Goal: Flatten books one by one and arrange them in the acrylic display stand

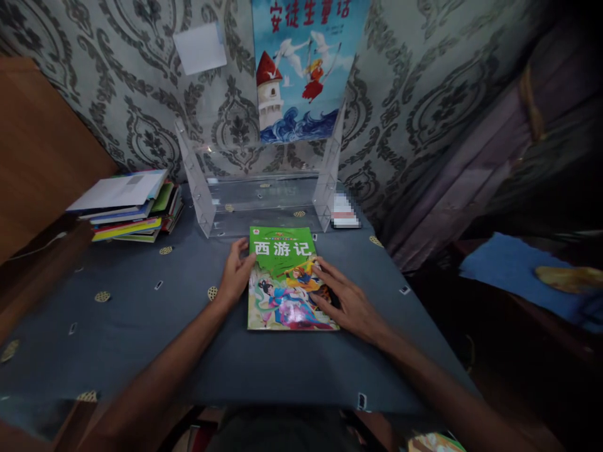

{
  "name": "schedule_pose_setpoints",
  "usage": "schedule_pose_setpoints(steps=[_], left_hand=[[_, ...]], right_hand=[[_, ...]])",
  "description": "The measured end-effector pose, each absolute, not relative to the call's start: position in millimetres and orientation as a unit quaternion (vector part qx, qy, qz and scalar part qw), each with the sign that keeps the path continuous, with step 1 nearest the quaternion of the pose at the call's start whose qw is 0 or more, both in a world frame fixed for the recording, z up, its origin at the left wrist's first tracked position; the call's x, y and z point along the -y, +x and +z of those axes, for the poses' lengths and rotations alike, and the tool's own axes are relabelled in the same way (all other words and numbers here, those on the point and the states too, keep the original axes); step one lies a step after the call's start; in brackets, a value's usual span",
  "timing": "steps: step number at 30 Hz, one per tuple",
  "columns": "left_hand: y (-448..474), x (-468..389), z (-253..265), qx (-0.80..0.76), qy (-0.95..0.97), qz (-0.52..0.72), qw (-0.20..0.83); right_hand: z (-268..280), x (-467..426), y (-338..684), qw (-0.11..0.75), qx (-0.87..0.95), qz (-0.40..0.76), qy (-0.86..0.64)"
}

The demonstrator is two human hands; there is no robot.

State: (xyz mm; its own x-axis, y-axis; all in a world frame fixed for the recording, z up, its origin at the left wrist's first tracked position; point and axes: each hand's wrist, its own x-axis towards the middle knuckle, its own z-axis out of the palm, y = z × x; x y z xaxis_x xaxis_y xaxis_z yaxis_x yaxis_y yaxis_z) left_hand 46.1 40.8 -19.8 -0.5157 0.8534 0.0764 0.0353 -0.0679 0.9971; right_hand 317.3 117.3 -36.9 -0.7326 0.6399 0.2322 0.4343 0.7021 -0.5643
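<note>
A green-topped picture book (282, 270) with large white Chinese characters and colourful painted figures lies face up on the cloth-covered table. At its left edge is my left hand (234, 273), thumb along the cover's side and the other fingers bent close to the edge, holding it. My right hand (351, 307) rests over the right side of the cover. Its fingers are stretched out and apart, with the tips on the painted figures. Just beyond the book's top edge stands a clear plastic rack (264, 194) with notched sides.
A stack of books and papers (129, 204) sits at the table's back left. A blurred-out flat item (345, 210) lies right of the rack. On the patterned wall hang a blue poster (306, 81) and a white card (200, 49). Blue cloth (504, 263) lies off to the right.
</note>
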Motion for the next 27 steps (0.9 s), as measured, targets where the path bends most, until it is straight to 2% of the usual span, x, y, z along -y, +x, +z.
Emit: schedule_pose_setpoints(steps=[3, 7, 27], left_hand=[[47.6, -44.1, -17.8, -0.570, 0.232, 0.667, 0.419], [54.7, -44.0, -9.1, -0.512, 0.196, 0.655, 0.520], [72.9, -39.0, -11.7, -0.459, 0.141, 0.654, 0.585]], right_hand=[[-37.2, -117.2, 316.8, 0.213, 0.896, 0.247, -0.301], [-35.6, -115.3, 316.4, 0.213, 0.896, 0.248, -0.300], [-35.8, -110.0, 314.8, 0.215, 0.901, 0.248, -0.285]])
